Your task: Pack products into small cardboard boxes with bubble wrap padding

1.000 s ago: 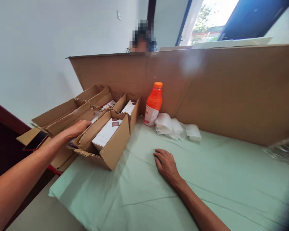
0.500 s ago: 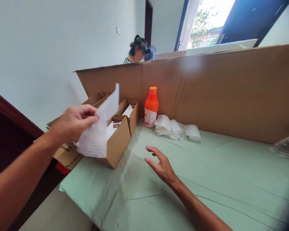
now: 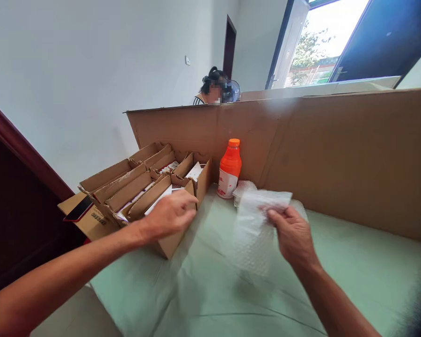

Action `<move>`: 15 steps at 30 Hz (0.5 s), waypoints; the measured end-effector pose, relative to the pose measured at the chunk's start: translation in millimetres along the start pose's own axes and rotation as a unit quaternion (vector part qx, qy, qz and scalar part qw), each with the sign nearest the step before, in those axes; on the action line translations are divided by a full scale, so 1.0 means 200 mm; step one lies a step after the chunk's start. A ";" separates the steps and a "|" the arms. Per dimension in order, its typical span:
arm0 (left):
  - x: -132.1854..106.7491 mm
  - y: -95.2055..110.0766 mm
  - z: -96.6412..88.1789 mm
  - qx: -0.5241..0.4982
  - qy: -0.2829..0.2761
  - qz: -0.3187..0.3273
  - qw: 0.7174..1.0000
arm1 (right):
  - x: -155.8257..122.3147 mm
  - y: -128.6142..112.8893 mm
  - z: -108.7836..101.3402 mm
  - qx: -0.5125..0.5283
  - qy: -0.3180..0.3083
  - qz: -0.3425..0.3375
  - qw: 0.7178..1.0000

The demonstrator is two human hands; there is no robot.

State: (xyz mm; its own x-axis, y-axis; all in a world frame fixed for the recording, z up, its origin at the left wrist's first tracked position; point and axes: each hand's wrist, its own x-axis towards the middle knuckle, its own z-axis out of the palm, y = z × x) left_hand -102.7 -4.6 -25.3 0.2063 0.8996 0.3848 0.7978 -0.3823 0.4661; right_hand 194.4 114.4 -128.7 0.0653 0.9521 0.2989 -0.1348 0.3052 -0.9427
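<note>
My right hand (image 3: 293, 234) pinches the top edge of a bubble-wrap sheet (image 3: 254, 236), which hangs down blurred over the green cloth (image 3: 354, 271). My left hand (image 3: 170, 214) reaches into the nearest open cardboard box (image 3: 171, 241), fingers curled over a white flat box (image 3: 157, 199) inside it. I cannot tell whether those fingers grip it. More open cardboard boxes (image 3: 119, 180) with white packets stand behind, at the table's left end.
An orange bottle (image 3: 229, 168) stands against a tall cardboard partition (image 3: 337, 150). Folded bubble wrap (image 3: 243, 188) lies beside the bottle. A dark phone (image 3: 78, 209) rests on a box flap at far left. A person's head shows behind the partition.
The bubble-wrap sheet went from my left hand to my right hand, which rose from the cloth. My left hand moved back down into the nearest box.
</note>
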 end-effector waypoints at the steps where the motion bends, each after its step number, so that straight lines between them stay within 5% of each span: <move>1: 0.02 -0.06 -0.09 0.014 0.028 -0.030 0.999 | 0.10 0.03 -0.07 -0.011 0.024 -0.008 1.000; 5: 0.11 -0.34 -0.39 0.087 0.112 -0.165 0.976 | 0.49 0.14 -0.28 -0.109 0.065 -0.002 0.992; 8: 0.18 -0.54 -0.54 0.141 0.138 -0.222 0.955 | 0.63 0.20 -0.35 -0.206 0.164 0.006 0.965; 11: 0.23 -0.69 -0.63 0.164 0.146 -0.234 0.947 | 0.56 0.28 -0.35 -0.320 0.199 -0.063 0.924; 15: 0.36 -0.77 -0.62 0.188 0.120 -0.204 0.953 | 0.32 0.46 -0.19 -0.440 0.056 -0.268 0.855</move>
State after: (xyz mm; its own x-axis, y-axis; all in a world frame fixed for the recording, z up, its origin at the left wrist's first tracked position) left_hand -281.9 93.6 29.7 -0.2639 0.8662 0.4243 0.9397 0.1317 0.3156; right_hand 222.8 201.9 -201.8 -0.0147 0.6574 0.7534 0.7377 0.5157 -0.4357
